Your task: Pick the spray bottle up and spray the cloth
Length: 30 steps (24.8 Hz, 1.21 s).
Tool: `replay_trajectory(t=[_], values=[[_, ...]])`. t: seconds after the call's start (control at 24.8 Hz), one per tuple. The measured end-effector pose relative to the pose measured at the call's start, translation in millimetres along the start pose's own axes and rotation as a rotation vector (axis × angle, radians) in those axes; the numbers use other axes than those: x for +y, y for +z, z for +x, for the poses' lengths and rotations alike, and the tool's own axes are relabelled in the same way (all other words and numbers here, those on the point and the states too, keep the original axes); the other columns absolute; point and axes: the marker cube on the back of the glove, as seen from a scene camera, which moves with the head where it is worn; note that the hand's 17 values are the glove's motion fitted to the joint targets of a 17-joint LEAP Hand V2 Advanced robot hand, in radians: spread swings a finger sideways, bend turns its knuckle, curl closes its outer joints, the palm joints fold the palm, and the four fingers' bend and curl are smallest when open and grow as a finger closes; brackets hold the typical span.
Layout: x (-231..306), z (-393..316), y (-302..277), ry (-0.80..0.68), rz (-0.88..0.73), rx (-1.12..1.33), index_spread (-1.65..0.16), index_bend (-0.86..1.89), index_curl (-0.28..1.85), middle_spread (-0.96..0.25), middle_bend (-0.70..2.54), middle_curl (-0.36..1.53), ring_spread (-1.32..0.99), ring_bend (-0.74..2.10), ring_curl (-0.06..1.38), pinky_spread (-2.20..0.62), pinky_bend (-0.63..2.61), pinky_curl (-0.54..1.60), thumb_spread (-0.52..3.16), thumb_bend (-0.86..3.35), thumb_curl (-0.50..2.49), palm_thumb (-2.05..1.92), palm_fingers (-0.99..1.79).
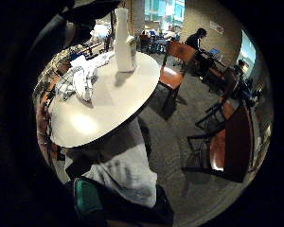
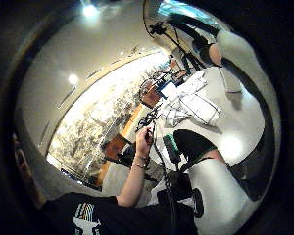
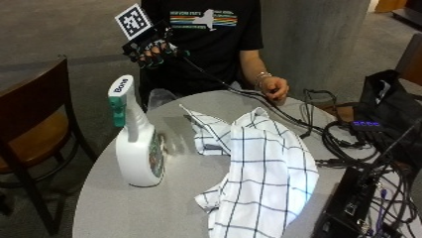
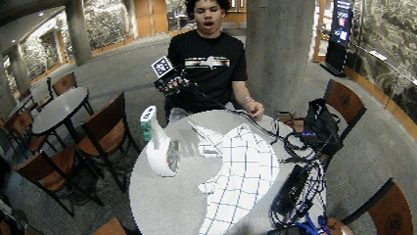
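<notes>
In the outside view, my gloved right hand (image 3: 153, 52) hangs in the air with its fingers loosely curled, holding nothing. The spray bottle (image 3: 136, 141) stands tall on the table (image 3: 131, 208), below the hand and nearer the camera. The cloth (image 3: 260, 168) lies just beside it. In the little finger view, the bottle (image 1: 124, 42) stands well apart.

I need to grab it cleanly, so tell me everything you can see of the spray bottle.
The spray bottle is white plastic with a green trigger and a white spray head marked in dark letters, plus a label on its body. It stands upright on the round grey table, beside the checked cloth but apart from it. Nothing touches it; the gloved right hand is raised above and behind it.
</notes>
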Motion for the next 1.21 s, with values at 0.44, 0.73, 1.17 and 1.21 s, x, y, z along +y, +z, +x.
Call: replay_trajectory(t=[0.44, 0.73, 1.17, 1.21], values=[[0, 8, -10, 0.015, 0.027, 0.02, -0.31, 0.13, 0.18, -0.05, 0.37, 0.22, -0.04, 0.35, 0.21, 0.19, 0.31, 0.2, 0.8, 0.25, 0.19, 0.57, 0.66], [-4, 10, -9, 0.058, 0.001, 0.028, -0.34, 0.13, 0.2, -0.05, 0.36, 0.26, -0.04, 0.36, 0.24, 0.21, 0.3, 0.23, 0.91, 0.19, 0.23, 0.6, 0.65], [-77, 19, 17, 0.142, -0.02, 0.01, -0.35, 0.04, 0.17, -0.02, 0.31, 0.3, -0.01, 0.41, 0.28, 0.24, 0.4, 0.3, 0.95, 0.07, 0.25, 0.58, 0.54], [-85, 20, 22, 0.152, -0.019, 0.007, -0.36, 0.03, 0.16, -0.02, 0.31, 0.3, -0.01, 0.42, 0.29, 0.24, 0.42, 0.31, 0.95, 0.06, 0.26, 0.58, 0.53]])
